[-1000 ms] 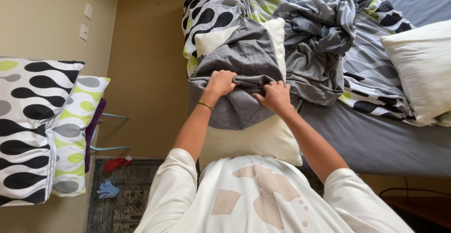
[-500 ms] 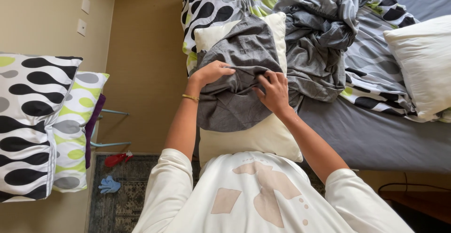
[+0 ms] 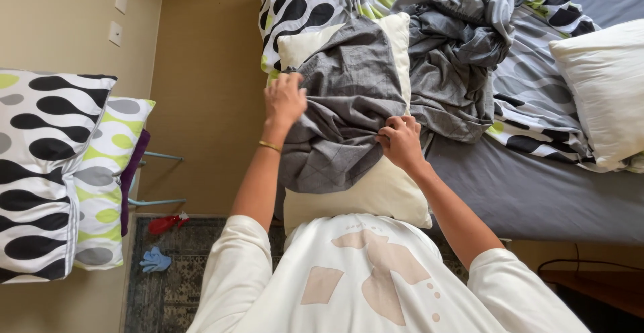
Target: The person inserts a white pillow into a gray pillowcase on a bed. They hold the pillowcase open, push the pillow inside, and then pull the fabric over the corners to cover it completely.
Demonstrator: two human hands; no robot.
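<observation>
Left hand: my left hand (image 3: 284, 99), thin gold bangle (image 3: 270, 146) at the wrist, fingers closed into the upper left edge of the crumpled grey cotton pillowcase (image 3: 345, 108).
Right hand: my right hand (image 3: 401, 141) pinches a gathered fold of the same pillowcase at its right edge, thumb and fingers shut on the cloth.
Pillowcase: bunched and creased, it covers the middle of the cream rectangular pillow (image 3: 376, 192); bare pillow shows above it and below it.
Pillow: it lies lengthwise at the bed's edge, its near end against my white printed shirt (image 3: 362, 279), its far end touching the patterned duvet.
Bed: grey fitted sheet (image 3: 537, 192) stretches to the right of the pillow.
Bedding: black, white and lime blob-patterned duvet (image 3: 302, 4) is heaped at the far end; a rumpled grey striped sheet (image 3: 456, 44) lies just beside the pillowcase.
Second pillow: plain white pillow (image 3: 604, 85) rests on the right, well apart from my hands.
Left wall: two stacked cushions in the blob pattern (image 3: 47, 165) stand against it.
Floor: dark patterned rug (image 3: 168, 286) with a small blue cloth (image 3: 155, 260) and a red item (image 3: 164, 223) I cannot identify.
</observation>
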